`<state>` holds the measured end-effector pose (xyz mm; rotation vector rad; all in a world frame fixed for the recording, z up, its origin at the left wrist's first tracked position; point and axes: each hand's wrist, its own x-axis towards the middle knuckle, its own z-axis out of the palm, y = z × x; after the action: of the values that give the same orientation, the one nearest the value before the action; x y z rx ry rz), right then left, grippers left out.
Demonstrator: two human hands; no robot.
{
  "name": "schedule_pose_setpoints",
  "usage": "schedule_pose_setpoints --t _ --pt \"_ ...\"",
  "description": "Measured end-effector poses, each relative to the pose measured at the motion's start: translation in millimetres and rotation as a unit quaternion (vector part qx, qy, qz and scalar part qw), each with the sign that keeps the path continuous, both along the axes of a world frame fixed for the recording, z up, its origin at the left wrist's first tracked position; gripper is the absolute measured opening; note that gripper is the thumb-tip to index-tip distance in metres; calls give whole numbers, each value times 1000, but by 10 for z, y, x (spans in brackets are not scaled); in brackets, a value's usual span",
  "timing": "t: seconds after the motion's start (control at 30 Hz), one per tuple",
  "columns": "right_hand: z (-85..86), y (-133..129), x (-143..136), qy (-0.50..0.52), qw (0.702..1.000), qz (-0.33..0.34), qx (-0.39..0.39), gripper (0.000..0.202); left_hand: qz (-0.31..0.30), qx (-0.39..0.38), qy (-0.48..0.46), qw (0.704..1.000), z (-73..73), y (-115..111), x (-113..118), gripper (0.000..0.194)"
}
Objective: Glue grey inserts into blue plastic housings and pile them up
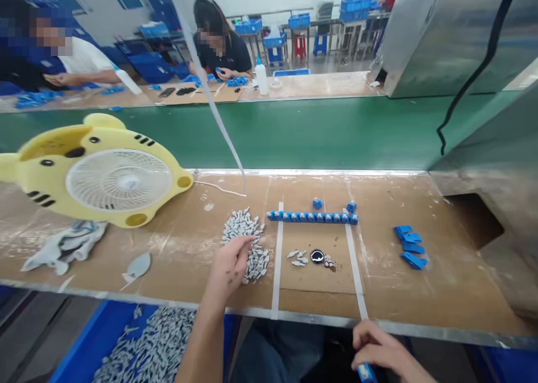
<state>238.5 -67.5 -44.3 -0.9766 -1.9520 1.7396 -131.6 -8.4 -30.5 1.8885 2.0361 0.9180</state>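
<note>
Blue piece [366,373] clamped in its curled fingers, the right hand [380,346] is at the tabletop's [462,282] near edge, well apart from the left hand [231,262]. Below that edge, toward the left, a blue bin [96,332] holds grey parts [155,338]. The left hand touches a grey pile [256,264]; whether it pinches anything, I cannot tell. Right of the pile is a round black dish [317,256]. Beyond, a row of blue blocks [313,217] runs along the far edge, with a yellow fan [120,170] toward the far left corner.
</note>
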Motion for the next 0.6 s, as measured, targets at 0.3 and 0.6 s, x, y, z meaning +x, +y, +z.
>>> schedule_pose_setpoints --t 0.3,0.6 --pt "673 1889 -518 -253 890 -86 370 21 30 -128 170 977 7 531 115 22" --pt "517 2634 -565 -297 888 -77 342 12 13 -181 267 946 95 622 209 20"
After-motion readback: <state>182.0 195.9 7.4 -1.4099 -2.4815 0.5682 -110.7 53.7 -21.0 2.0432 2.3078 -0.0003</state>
